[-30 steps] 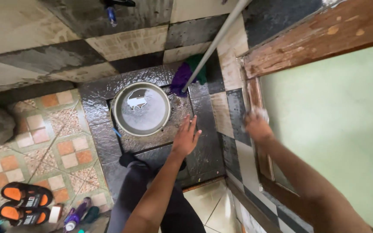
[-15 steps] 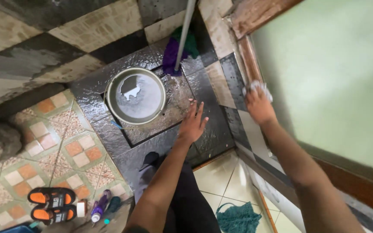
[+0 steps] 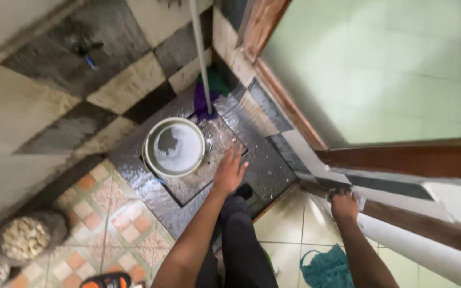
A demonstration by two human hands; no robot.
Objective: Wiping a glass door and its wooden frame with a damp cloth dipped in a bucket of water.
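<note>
Head view: right hand (image 3: 344, 204) on cloth (image 3: 354, 195)

Seen from above, a person in dark trousers (image 3: 241, 240), arms bare to the frame's edge with no sleeves, watch or rings in view, the left hand (image 3: 230, 169) and right hand (image 3: 343, 204) both ungloved, one dark-clad foot (image 3: 244, 191) visible below.

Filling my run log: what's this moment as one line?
left hand: open, held over wet floor by water bucket | right hand: pressing a cloth on the wooden frame | mop: leaning in corner
</note>
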